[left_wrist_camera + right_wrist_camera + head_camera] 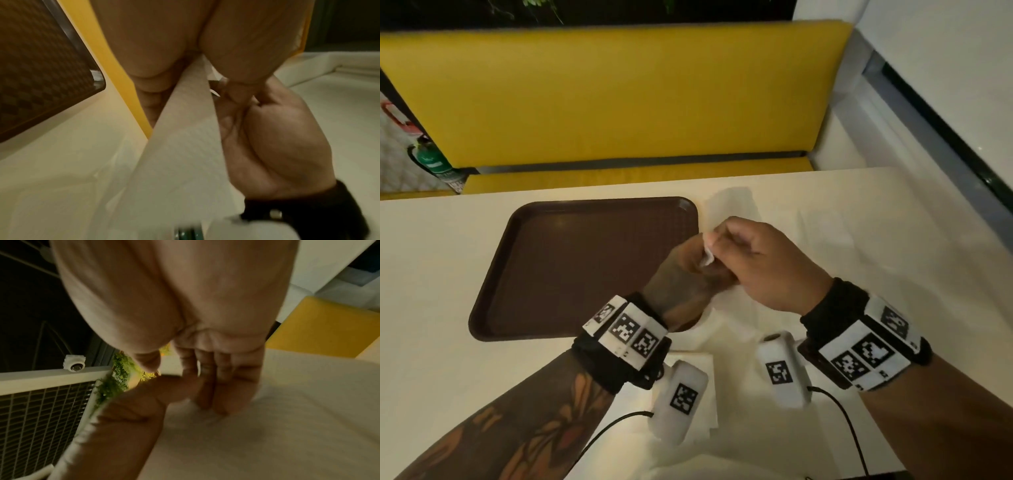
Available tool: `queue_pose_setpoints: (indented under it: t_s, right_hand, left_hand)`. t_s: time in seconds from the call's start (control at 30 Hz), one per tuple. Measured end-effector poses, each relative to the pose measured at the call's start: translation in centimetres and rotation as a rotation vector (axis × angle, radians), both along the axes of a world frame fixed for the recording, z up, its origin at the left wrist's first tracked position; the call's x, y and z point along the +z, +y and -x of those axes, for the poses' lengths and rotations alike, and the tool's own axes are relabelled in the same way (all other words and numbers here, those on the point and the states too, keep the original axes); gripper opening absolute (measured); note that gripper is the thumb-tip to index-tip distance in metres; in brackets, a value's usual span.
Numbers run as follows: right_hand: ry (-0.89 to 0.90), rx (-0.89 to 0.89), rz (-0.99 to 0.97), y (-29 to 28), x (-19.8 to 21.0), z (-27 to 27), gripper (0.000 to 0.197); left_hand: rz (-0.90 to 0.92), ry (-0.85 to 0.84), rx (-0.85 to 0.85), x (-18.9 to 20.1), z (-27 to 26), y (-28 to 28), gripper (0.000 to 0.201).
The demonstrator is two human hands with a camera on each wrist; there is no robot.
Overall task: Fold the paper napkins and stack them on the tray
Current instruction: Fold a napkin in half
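Above the table (pixel 448 274), both hands' (pixel 681 270) (pixel 756 263) fingers pinch one raised napkin (pixel 707 251) corner.

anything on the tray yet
No napkins show on the brown tray; its visible surface is bare. The left hand and its wrist cover the tray's near right corner, so that part cannot be checked.

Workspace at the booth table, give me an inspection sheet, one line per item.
Surface: pale table, loose white napkins lying on it.
Job's things: brown tray holds no napkins; one napkin held up beside it.
Clutter: nothing seen.
Hands: left hand and right hand both pinch the held napkin's top edge.
Cables: black wrist camera cables trail over the near table edge.
Surroundings: yellow bench behind the table; green bottle far left.
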State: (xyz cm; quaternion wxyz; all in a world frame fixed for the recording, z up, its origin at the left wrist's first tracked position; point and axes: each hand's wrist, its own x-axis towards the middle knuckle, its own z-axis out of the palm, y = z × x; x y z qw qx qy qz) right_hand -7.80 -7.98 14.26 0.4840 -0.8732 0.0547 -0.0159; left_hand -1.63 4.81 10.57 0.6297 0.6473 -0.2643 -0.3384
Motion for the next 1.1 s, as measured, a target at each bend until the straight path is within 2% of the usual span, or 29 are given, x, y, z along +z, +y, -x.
queue_pose_setpoints:
  t_s: [0.1, 0.17, 0.23, 0.3, 0.33, 0.4, 0.43, 0.47, 0.53, 0.6, 0.67, 0.73, 0.77, 0.9, 1.03, 1.1]
  right_hand:
    - [-0.069, 0.013, -0.113, -0.9, 0.9, 0.4, 0.037]
    - [-0.157, -0.097, -0.108, -2.5, 0.9, 0.6, 0.033]
    - [-0.210, -0.291, 0.034, -4.5, -0.5, 0.5, 0.027]
    - [-0.044, -0.434, 0.075, -6.0, -2.6, 0.2, 0.031]
    - [0.119, -0.428, -0.035, -6.1, -3.5, 0.1, 0.040]
    - [0.397, -0.290, -0.494, -5.3, -4.7, 0.2, 0.057]
    - [0.448, -0.206, -0.713, -4.7, -5.0, 0.4, 0.061]
    - [0.444, -0.134, -0.845, -4.1, -5.0, 0.6, 0.060]
    - [0.339, -0.068, -0.945, -3.3, -4.8, 0.6, 0.055]
    - [0.201, -0.088, -0.919, -3.2, -4.4, 0.2, 0.049]
    - [0.091, -0.110, -0.841, -3.4, -3.9, -0.1, 0.033]
    - [0.017, -0.102, -0.755, -3.8, -3.5, -0.1, 0.030]
    - [-0.010, -0.096, -0.716, -4.0, -3.4, 0.0, 0.030]
    - [-0.070, -0.080, -0.632, -4.9, -3.1, 0.3, 0.033]
    - [-0.100, -0.103, -0.616, -5.1, -3.0, 0.4, 0.018]
    - [-0.133, -0.134, -0.577, -5.0, -3.1, 0.4, 0.023]
  left_hand:
    - [0.020, 0.084, 0.081, 0.3, -1.2, 1.7, 0.027]
    - [-0.007, 0.087, 0.095, 0.3, -2.3, 3.2, 0.024]
    - [0.012, 0.137, 0.094, 0.6, -3.0, 4.6, 0.027]
    - [0.074, 0.190, 0.085, 1.0, -3.5, 5.4, 0.029]
    - [0.106, 0.208, 0.079, 1.3, -3.7, 5.6, 0.030]
    - [0.158, 0.236, 0.066, 1.7, -4.1, 6.2, 0.031]
    - [0.174, 0.245, 0.064, 1.8, -4.2, 6.3, 0.031]
    - [0.179, 0.240, 0.070, 1.8, -4.4, 6.5, 0.032]
    - [0.161, 0.216, 0.121, 1.7, -4.7, 6.9, 0.032]
    - [0.106, 0.157, 0.195, 1.6, -5.1, 7.5, 0.029]
    - [-0.017, 0.003, 0.218, 1.8, -5.5, 8.2, 0.026]
    - [-0.146, -0.170, 0.213, 1.9, -5.8, 9.0, 0.026]
    - [-0.173, -0.202, 0.211, 1.9, -5.9, 9.2, 0.030]
    - [-0.118, -0.110, 0.211, 1.8, -5.8, 9.9, 0.057]
    - [-0.027, -0.072, 0.222, 1.8, -5.7, 10.1, 0.059]
    - [-0.012, -0.108, 0.224, 1.8, -5.8, 10.1, 0.058]
